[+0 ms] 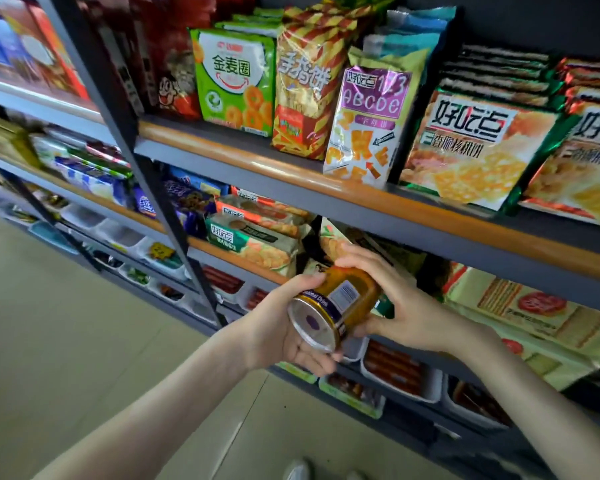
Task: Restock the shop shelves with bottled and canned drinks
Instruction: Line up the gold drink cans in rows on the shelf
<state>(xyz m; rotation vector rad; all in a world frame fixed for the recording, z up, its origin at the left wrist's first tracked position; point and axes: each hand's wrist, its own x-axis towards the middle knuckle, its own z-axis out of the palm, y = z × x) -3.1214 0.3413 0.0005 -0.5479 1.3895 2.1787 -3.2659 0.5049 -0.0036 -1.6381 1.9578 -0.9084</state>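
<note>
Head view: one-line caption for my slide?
Left hand and right hand hold a gold can sideways before snack shelves.

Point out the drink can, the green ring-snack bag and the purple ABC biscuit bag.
drink can (347,299), head view, on its side label.
green ring-snack bag (234,77), head view, front panel.
purple ABC biscuit bag (368,123), head view, front panel.

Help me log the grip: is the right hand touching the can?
Touching. The head view shows the right hand gripping the can: fingers curled over its far end, thumb against its side, no gap.
</note>
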